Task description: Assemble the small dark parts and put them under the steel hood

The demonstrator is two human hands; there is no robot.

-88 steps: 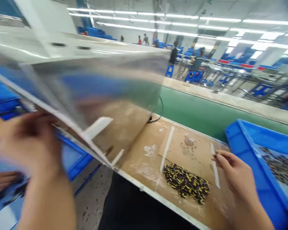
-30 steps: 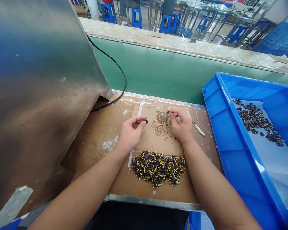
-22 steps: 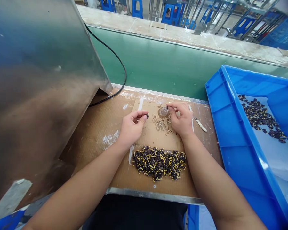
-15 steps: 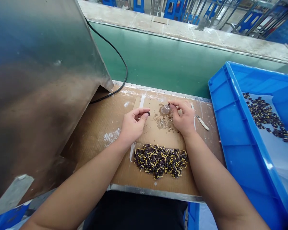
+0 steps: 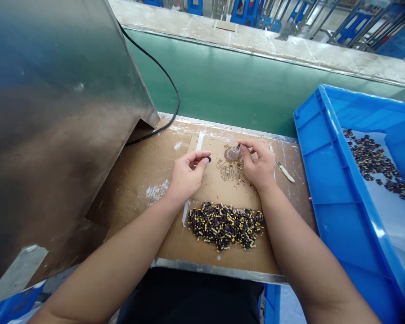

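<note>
Between the thumb and forefinger of my left hand (image 5: 190, 173) is a small dark round piece (image 5: 208, 159). My right hand (image 5: 257, 162) is closed in a pinch at a small dark piece (image 5: 238, 146), whose kind I cannot make out. Just beneath those fingertips sits a small clear round container (image 5: 234, 154) on the stained cardboard. Nearer my body lies a heap of small black parts with yellow tips (image 5: 225, 226), between my forearms.
A white-handled knife (image 5: 285, 172) lies right of my right hand. The blue crate (image 5: 337, 180) at the right holds dark pieces (image 5: 374, 159) on a pale sheet. A metal housing (image 5: 54, 112) and black cable (image 5: 168, 81) stand left; a green belt (image 5: 222, 76) runs behind.
My right hand has shifted very slightly to the right above the clear container. My left hand stays in place with the dark round piece.
</note>
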